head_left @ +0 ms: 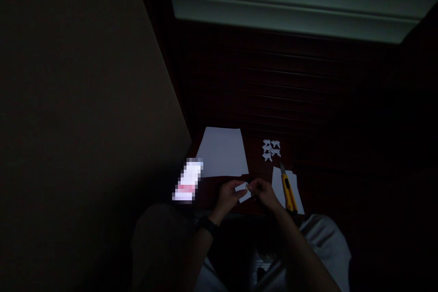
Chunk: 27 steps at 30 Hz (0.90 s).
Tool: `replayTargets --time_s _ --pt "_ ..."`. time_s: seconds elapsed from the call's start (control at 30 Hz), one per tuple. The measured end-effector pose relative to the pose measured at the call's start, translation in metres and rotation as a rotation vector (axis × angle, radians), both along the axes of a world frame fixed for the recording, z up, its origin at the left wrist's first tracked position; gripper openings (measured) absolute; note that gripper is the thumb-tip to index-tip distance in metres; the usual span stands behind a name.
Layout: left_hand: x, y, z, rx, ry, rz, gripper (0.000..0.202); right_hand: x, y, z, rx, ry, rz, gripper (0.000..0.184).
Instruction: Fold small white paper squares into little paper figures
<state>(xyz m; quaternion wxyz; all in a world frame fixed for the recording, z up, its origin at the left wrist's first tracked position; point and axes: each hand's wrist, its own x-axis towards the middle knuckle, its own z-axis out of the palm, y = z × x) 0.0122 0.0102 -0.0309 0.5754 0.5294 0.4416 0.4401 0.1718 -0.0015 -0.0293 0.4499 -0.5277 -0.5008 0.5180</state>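
Observation:
A small piece of white paper is held between my two hands above the table's near edge. My left hand grips its left side, with the thumb lying across the front. At the paper's right edge, the fingers of my right hand pinch it. Fine folds in the paper are too dark to make out. Just right of my right hand, a yellow utility knife with its blade out rests on white paper sheets.
Large white sheets lie at the table's back left. A lit, blurred phone-like screen is on the left. Several small folded paper pieces sit at the back right. A wall rises close on the left; my knees flank the table.

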Motion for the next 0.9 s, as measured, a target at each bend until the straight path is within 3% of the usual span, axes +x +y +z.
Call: replayTargets --time_s 0.9 --pt "0.004 0.001 -0.007 -0.017 -0.001 0.037 0.031 -0.006 -0.003 0.016 0.014 -0.099 -0.060 0.026"
